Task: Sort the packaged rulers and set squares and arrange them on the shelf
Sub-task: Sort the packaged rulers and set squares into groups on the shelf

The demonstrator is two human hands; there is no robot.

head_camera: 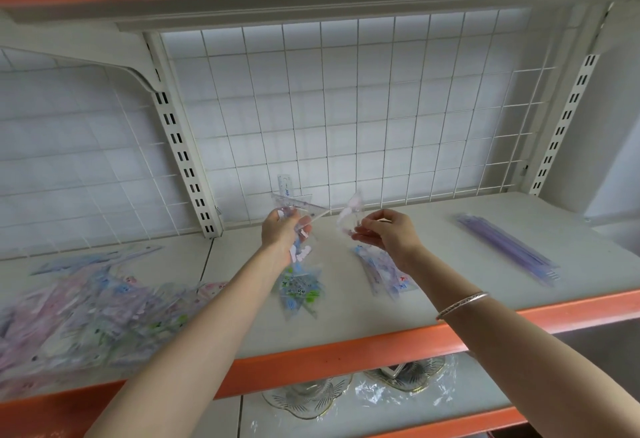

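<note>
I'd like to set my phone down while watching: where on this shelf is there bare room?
Bare shelf shows between the pile below the right hand and the purple rulers, and along the orange front edge near the middle. The left end is crowded by a heap of packets.
</note>
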